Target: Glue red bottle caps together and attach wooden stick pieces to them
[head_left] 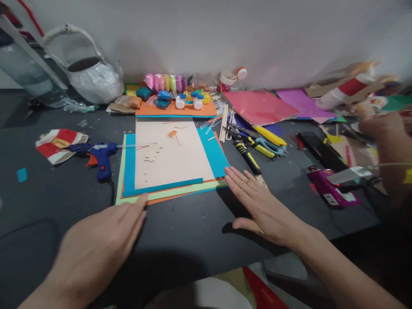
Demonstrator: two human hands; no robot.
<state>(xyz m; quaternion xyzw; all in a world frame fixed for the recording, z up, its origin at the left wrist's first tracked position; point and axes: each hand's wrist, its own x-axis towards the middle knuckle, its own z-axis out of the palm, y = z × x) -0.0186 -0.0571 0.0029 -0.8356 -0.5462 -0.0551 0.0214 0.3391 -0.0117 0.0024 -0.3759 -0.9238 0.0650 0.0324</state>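
My right hand [257, 204] is open with its fingers stretched out. Its fingertips meet the right front corner of a blue sheet [210, 150] in a stack of coloured paper. On the near left, my left hand [103, 240] reaches the front edge of the stack, fingers stretched forward and close together, its thumb hidden. A pale pink sheet [174, 167] tops the stack, with short thin sticks [152, 153] and an orange paper scrap [174, 134] lying on it. Left of the stack lies a blue glue gun [102, 156], its nozzle resting on a red and white packet [59, 145].
Pliers [246, 156] and a yellow cutter [269, 135] lie right of the stack. Behind it are clay packets [165, 81] and a small wheeled toy [189, 101]. A white basket [93, 79] stands back left. Another person's hand [383, 133] is near a purple glue gun [331, 189].
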